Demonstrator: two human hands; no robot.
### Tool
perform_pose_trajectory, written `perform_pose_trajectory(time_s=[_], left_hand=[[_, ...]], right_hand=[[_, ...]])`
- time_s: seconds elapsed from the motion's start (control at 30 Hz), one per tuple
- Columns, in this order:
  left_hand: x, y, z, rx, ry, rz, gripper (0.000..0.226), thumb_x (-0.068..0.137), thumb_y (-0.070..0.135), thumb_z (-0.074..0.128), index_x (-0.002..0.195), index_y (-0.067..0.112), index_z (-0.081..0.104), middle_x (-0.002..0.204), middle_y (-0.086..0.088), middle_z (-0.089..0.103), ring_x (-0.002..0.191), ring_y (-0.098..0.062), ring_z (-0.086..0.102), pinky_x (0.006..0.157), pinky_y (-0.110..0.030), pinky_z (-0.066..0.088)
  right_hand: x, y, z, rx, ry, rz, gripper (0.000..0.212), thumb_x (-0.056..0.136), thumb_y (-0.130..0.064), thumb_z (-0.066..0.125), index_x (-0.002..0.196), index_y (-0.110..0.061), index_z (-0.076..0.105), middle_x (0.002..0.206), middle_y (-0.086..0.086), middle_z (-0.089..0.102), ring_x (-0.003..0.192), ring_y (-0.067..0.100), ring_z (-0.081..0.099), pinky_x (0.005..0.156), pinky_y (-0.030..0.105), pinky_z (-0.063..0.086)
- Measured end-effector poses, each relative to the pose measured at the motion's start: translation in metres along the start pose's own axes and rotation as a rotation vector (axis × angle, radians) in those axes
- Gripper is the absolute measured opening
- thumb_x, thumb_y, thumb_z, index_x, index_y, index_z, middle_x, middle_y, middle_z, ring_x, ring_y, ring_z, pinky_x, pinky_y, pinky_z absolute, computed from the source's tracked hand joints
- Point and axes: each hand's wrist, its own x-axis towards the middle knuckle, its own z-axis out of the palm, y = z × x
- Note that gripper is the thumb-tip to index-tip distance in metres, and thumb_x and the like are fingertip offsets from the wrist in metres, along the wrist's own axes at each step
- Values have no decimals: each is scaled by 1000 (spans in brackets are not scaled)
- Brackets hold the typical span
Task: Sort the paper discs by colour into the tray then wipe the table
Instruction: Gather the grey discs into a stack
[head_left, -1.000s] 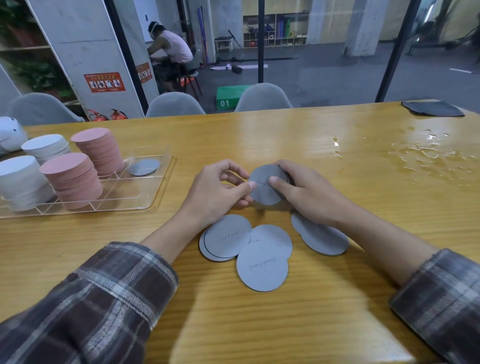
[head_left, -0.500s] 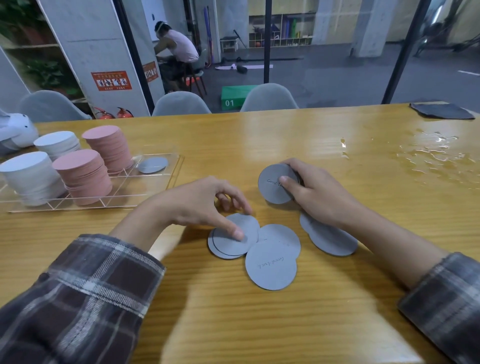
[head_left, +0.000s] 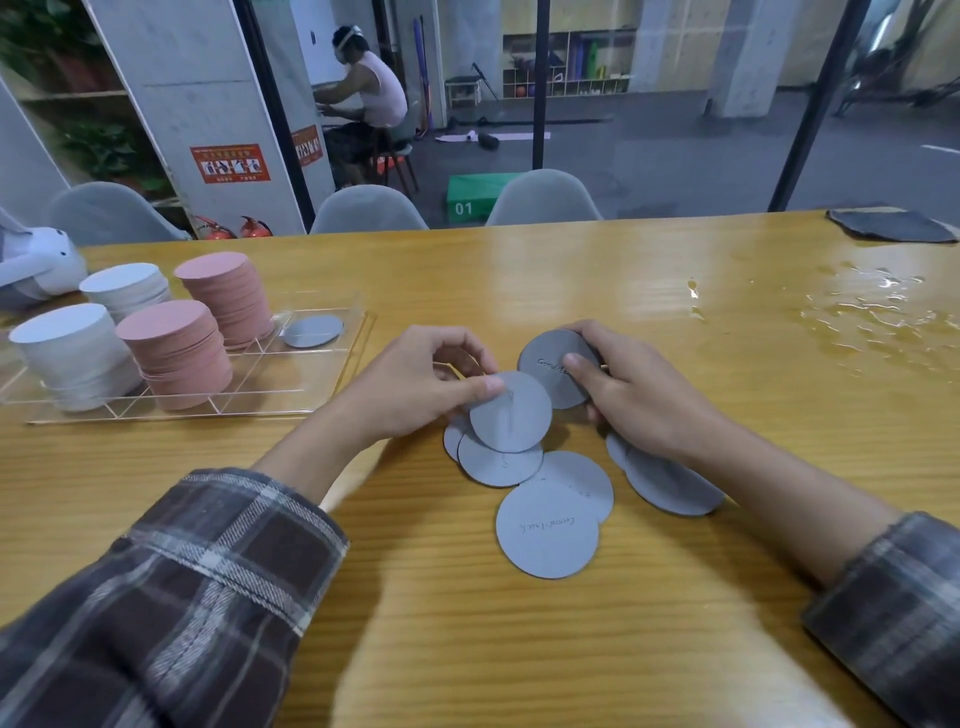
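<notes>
A: Hands, quick?

B: Left hand pinches a grey disc at its edge, thumb on top, other fingers curled above and behind. That disc is tilted, lifted over the pile.

A: Other one?

B: Right hand holds a second grey disc w/ writing on it. Thumb is pressed on the face, fingers wrapped behind. Can't tell if it's one disc or several. The two held discs overlap in view; touching or not, can't tell.

A: Rest of the greys?

B: Loose grey discs lie flat on the table, overlapping, just below both hands. Two more are partly under the right wrist.

A: Tray?

B: Clear tray on the left, near the left hand but apart from it. Two pink stacks and two white stacks stand in its compartments. A single grey disc lies flat in the far right compartment, next to the back pink stack.

A: Anything else on the table?

B: A wet patch at far right, w/ a dark cloth at the far right edge, well apart from the discs.
</notes>
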Motion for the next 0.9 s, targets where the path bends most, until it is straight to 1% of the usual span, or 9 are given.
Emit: perform_pose_trajectory(time_s=[0.07,0.13,0.3,0.4,0.53,0.6,0.7,0.8,0.9], left_hand=[[0,2,4,-59,55,-12,14,91,18,80,96,9,69,83,0,72,61,-13,64,59,-23,53],[1,2,10,-104,101,-13,16,91,16,79,96,6,69,82,-2,72,63,-16,67,63,-25,57],[4,1,23,-197,172,-23,18,90,14,81,94,2,68,82,-12,71,67,-23,75,65,-30,62],[3,1,28,-227,178,-35,22,90,15,81,96,-1,67,82,-12,70,70,-29,77,68,-34,64],[2,3,26,-237,154,-53,23,90,19,82,95,2,68,85,-14,71,74,-31,78,70,-37,65],[1,2,19,-65,115,-29,21,89,30,83,92,13,71,86,-6,75,74,-25,77,73,-37,63],[-4,2,1,307,-56,-4,23,79,46,87,91,30,75,87,10,74,79,-14,68,74,-26,55],[-7,1,-5,353,-191,-20,32,70,50,93,95,38,76,96,13,71,86,-15,62,75,-25,51],[-6,1,-5,333,-179,4,32,68,49,94,94,41,78,100,11,71,89,-16,62,75,-21,50]], right_hand=[[0,0,0,21,-9,8,19,109,-22,41,119,-22,57,76,-2,59,60,9,58,60,23,45],[1,1,0,56,-17,20,19,109,-23,40,116,-22,58,79,2,59,61,10,58,62,28,47],[1,1,5,196,-40,59,25,111,-28,38,113,-19,61,78,-1,54,59,10,57,58,29,43],[0,-2,6,162,-45,26,22,109,-34,43,113,-23,62,76,-2,57,60,10,59,59,30,46],[-1,-3,7,79,-45,-15,15,107,-29,49,116,-28,60,76,-3,62,60,9,61,61,31,49],[0,-1,6,56,-34,1,16,107,-28,48,118,-27,60,76,-1,62,60,10,60,62,32,50],[2,3,3,47,-12,26,15,108,-28,47,117,-26,59,77,-2,60,57,9,57,61,32,48],[2,4,-1,47,-1,37,14,108,-27,47,116,-27,58,79,-1,60,56,8,55,60,29,45],[1,3,-2,41,-8,35,15,109,-28,45,116,-27,58,79,2,59,57,7,55,60,29,45]])
